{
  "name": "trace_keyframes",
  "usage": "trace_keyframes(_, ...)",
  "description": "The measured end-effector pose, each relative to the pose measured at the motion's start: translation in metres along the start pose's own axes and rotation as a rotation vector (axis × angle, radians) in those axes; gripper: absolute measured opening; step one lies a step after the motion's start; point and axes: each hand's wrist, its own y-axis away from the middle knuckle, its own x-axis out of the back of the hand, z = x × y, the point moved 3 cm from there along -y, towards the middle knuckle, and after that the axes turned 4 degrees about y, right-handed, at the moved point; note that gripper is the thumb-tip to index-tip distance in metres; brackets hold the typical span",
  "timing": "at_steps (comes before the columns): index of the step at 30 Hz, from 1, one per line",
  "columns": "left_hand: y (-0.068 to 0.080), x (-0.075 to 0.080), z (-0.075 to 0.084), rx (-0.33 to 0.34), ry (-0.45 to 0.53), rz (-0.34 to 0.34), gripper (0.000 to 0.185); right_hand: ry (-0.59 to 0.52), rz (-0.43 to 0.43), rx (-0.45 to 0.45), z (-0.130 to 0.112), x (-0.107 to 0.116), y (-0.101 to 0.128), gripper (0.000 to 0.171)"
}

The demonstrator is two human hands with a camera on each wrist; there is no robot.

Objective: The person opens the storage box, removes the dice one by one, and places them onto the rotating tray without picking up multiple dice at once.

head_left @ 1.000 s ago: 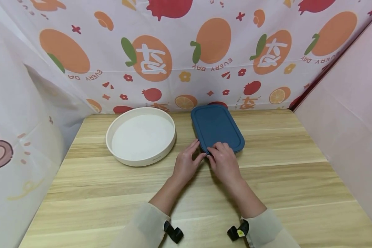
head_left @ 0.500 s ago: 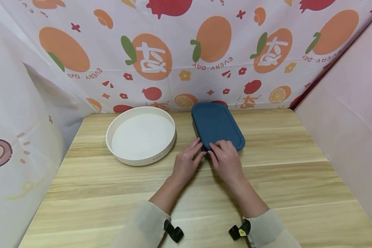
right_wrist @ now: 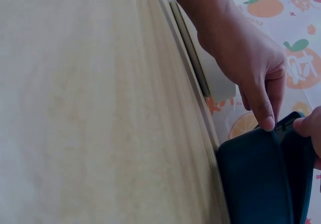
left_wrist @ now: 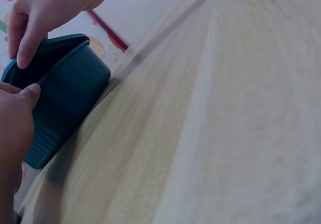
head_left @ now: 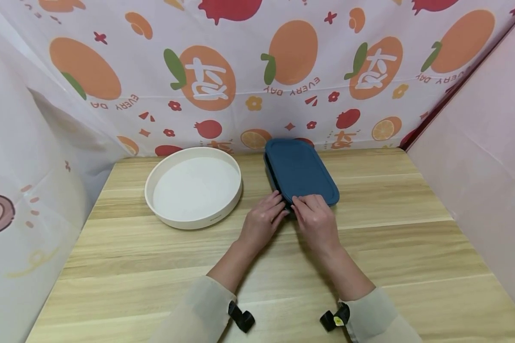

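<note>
Fruit-print cloth backs the wooden table, where, just right of the white round tray, the blue lidded box sits as the left hand steadies its near corner and the right hand pinches the lid's edge, while the left wrist view shows the lid lifting at that corner and the right wrist view shows fingertips at the rim, so the lid looks mid-peel and next wants a steady upward pull.

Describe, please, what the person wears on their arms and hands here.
Both hands are bare: the left hand and the right hand show no gloves or rings. Each forearm ends in a loose, pale cream sleeve. A black strap sits at the left cuff; the right strap carries a small yellow mark.
</note>
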Motion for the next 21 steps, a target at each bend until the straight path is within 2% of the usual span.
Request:
trace_keyframes(8,0.000,-0.001,0.000,-0.017,0.009,0.000,0.025,0.015,0.027,0.005,0.000,0.009,-0.003,0.017)
trace_keyframes(11,0.000,-0.001,0.000,-0.009,0.031,-0.006,0.026,-0.015,0.115,-0.031,0.008,0.014,-0.005,0.016)
trace_keyframes(13,0.000,-0.001,0.000,-0.004,0.048,-0.008,0.026,-0.021,0.228,-0.058,0.017,0.020,-0.008,0.015)
trace_keyframes(17,-0.001,-0.001,0.000,0.008,0.070,-0.015,0.025,0.004,0.483,-0.191,0.043,0.034,-0.016,0.014)
trace_keyframes(19,-0.001,-0.001,0.000,0.011,0.067,-0.020,0.026,-0.027,0.567,-0.322,0.059,0.040,-0.017,0.012)
trace_keyframes(21,0.000,-0.001,0.000,0.007,0.066,-0.015,0.026,-0.095,0.613,-0.484,0.077,0.046,-0.016,0.010)
